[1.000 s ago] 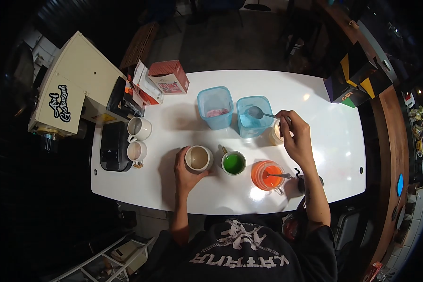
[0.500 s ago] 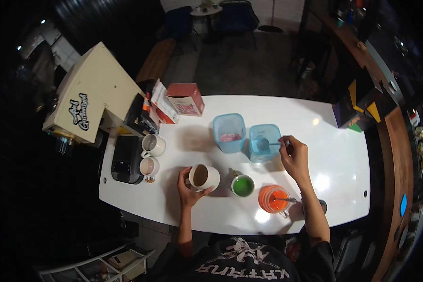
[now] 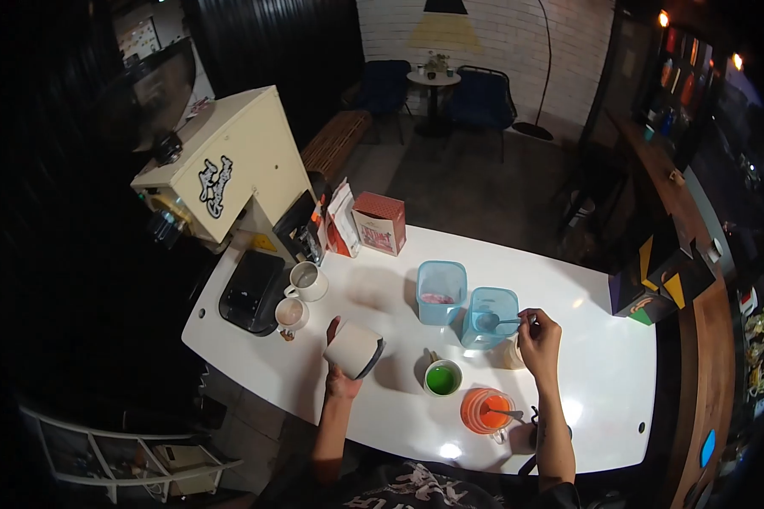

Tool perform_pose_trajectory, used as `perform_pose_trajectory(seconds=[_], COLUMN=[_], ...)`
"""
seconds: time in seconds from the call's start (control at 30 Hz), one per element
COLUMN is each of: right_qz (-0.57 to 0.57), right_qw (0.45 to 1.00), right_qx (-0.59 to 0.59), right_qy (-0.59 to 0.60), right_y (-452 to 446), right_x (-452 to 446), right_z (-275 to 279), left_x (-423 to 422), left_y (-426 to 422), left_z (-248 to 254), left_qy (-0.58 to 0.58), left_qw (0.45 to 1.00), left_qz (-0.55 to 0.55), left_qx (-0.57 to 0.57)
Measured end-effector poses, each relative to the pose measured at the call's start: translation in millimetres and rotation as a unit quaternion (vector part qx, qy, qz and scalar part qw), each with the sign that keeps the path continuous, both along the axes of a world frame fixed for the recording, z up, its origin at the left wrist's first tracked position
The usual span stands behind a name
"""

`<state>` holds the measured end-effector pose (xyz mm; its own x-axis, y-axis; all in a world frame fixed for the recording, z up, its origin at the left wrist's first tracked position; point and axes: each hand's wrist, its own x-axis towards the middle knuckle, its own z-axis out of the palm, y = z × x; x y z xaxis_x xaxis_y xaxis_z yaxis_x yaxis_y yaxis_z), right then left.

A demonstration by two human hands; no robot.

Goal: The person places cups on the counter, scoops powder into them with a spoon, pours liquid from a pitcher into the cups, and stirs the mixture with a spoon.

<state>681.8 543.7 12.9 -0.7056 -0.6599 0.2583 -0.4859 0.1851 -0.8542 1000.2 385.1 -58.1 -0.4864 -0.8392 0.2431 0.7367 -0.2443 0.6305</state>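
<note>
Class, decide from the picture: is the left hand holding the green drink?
No, the left hand grips a pale mug, while the green drink stands on the table.

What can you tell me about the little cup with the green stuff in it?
The cup is pale, round and open at the top, maybe ceramic. Smooth, bright green liquid lies inside; how deep it goes can't be told. Its handle points toward the table's far side. It stands upright on the white table, between the left hand and the orange drink. Neither hand touches it.
</note>
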Motion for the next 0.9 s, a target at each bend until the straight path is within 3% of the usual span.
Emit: perform_pose_trajectory(seconds=[0.07, 0.17, 0.27, 0.53, 0.67, 0.73, 0.87, 0.9], right_qz=[0.009, 0.02, 0.022, 0.019, 0.011, -0.005, -0.03, -0.028], right_qw=[1.0, 1.0, 1.0, 0.999, 0.999, 1.0, 1.0, 1.0], right_qx=[-0.007, -0.003, 0.004, -0.024, -0.029, -0.001, 0.006, -0.008], right_qy=[-0.004, -0.008, 0.013, 0.027, 0.033, 0.007, 0.004, 0.001], right_y=[-1.1, -4.2, -7.7, -11.5, -11.1, -8.8, -1.4, 0.0], right_x=[-0.8, -3.6, -3.2, -4.2, -5.2, -4.1, 0.4, 2.1], right_z=[-2.3, -3.8, -5.3, -7.7, -16.7, -17.6, -6.2, -4.5], left_x=[8.3, 8.4, 7.9, 3.0, 2.9, 0.2, 0.3, 0.3], left_y=[-0.2, 6.2, 16.5, 33.5, 36.1, 37.6, 32.3, 34.0], left_z=[-38.8, -53.7, -39.5, -16.8, 6.3, 20.3, 10.9, 11.5], left_qy=[-0.001, 0.055, 0.051, 0.135, 0.186, 0.234, 0.209, 0.217], left_qw=[1.0, 0.994, 0.996, 0.965, 0.934, 0.916, 0.937, 0.927], left_qz=[0.016, 0.009, 0.001, 0.021, -0.037, -0.078, -0.111, -0.117], left_qx=[0.02, 0.095, 0.08, 0.225, 0.304, 0.317, 0.256, 0.284])
